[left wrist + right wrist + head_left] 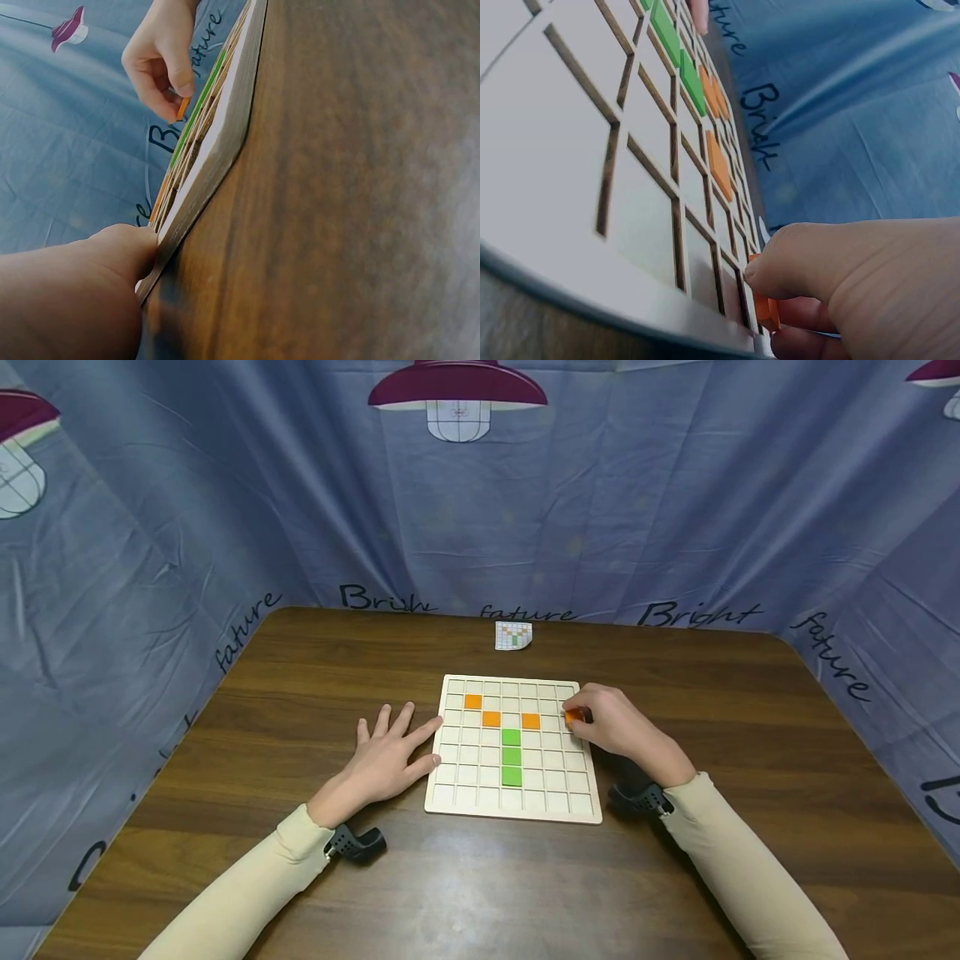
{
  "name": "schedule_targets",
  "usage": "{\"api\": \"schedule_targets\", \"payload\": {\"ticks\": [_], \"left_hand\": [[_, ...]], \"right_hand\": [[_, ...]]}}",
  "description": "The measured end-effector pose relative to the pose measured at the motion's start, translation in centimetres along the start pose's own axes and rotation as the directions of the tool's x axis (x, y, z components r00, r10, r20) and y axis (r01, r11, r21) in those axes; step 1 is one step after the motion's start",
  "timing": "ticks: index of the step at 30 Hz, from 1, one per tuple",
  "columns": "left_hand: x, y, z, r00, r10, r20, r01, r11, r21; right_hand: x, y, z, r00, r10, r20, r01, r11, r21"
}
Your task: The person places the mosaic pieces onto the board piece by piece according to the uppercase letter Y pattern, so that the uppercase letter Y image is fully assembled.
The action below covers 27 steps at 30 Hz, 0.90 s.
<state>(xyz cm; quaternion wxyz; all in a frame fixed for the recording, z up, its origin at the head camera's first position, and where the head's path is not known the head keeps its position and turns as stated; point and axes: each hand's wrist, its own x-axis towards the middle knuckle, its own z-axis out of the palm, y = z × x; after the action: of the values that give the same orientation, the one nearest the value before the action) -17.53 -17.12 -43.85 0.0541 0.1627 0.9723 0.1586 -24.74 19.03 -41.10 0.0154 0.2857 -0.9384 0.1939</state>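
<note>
A pale square board (pixel 467 797) with a raised grid lies on the table. It bears three orange tiles, including one near the upper left (pixel 472 702), and a column of three green tiles, the middle one (pixel 511 757) among them. With thumb and fingers, my right hand (pixel 617 723) pinches another orange tile (pixel 765 304) over the board's right edge, slightly tilted in the left wrist view. My left hand (pixel 382 760) rests spread on the table, its index finger and thumb touching the board's left edge.
Behind the board, a small paper card (pixel 513 636) printed with a coloured grid lies near the far edge of the wooden table (pixel 315 668). A blue curtain (pixel 480 527) with lettering hangs round the table's back and sides. Both wrists wear black straps.
</note>
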Motion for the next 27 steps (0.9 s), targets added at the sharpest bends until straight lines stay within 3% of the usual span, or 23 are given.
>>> {"api": "schedule_targets", "payload": {"ticks": [8,27], "left_hand": [[0.0,0.1,-0.1,1.000,0.002,-0.006,-0.002,1.000,-0.001],[0.0,0.0,0.0,1.000,0.006,-0.014,-0.006,1.000,0.005]], "right_hand": [[1.1,-0.4,0.4,0.999,-0.040,-0.024,0.041,0.999,0.014],[2.8,-0.8,1.1,0.999,-0.043,-0.010,0.043,0.999,0.004]]}}
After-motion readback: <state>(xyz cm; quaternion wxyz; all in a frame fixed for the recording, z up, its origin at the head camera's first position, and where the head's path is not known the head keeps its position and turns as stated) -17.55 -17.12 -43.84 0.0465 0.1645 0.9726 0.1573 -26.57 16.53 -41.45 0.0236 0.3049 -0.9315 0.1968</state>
